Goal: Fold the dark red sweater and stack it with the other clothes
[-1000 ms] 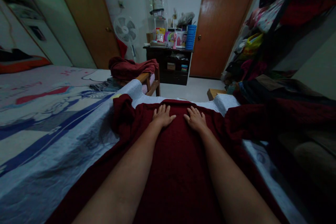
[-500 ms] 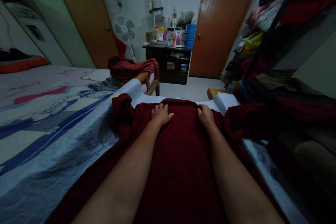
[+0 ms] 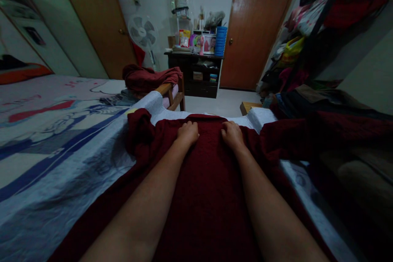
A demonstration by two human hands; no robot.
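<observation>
A dark red long-sleeved top (image 3: 211, 188) lies spread out in front of me, its collar end away from me. One sleeve is bunched up at the left, and the other stretches off to the right. My left hand (image 3: 188, 132) rests on the cloth left of the collar, its fingers curled closed on the fabric. To the right of the collar, my right hand (image 3: 232, 134) is also closed on the top with bent fingers. The fingertips of both hands are partly hidden. Beneath the top is a light blue cloth (image 3: 101, 176).
A bed with a patterned sheet (image 3: 61, 127) is on the left. Reddish cloth (image 3: 150, 78) hangs over a wooden chair (image 3: 176, 98). Farther back stand a fan (image 3: 143, 32) and a dark cabinet (image 3: 196, 86). Dark clothes (image 3: 331, 102) are heaped at the right.
My left hand's fingers have gone from spread to curled in. My right hand has shifted left, toward the left hand. The top lies nearly as before.
</observation>
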